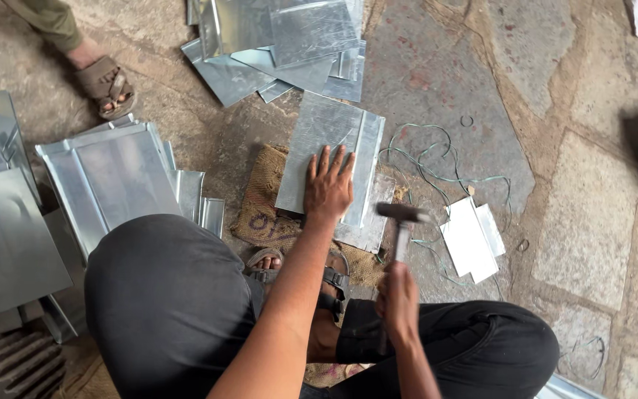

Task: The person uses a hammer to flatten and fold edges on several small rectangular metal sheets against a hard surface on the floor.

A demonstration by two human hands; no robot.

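**Hammer raised over a folded metal sheet on the stone floor**

From the head camera, looking straight down: the person squats on a stone floor [437, 66], knees in dark trousers spread to either side. The left hand [328, 185] lies flat on a metal sheet [319, 140], fingers spread wide and pressing down on its near half. The sheet is grey and shiny, with a folded strip running along its right edge. Its near end rests on a piece of sackcloth [260, 214], its far end on bare stone.

The right hand [396, 303] is closed tight around the handle of a hammer [402, 214]. The hammer's dark head hangs just beside the sheet's near right corner, close to the folded strip; whether it touches the metal I cannot tell.

A sandalled foot [263, 262] of the person peeks out between the knees, at the near edge of the sackcloth. Green wire [437, 174] loops loosely over the floor right of the sheet, and two small metal pieces [470, 236] lie among it. A pile of sheets [282, 44] sits at the far edge of the floor, and a stack of folded sheets [112, 177] lies at the left. Another person's sandalled foot [108, 85] stands at the far left.
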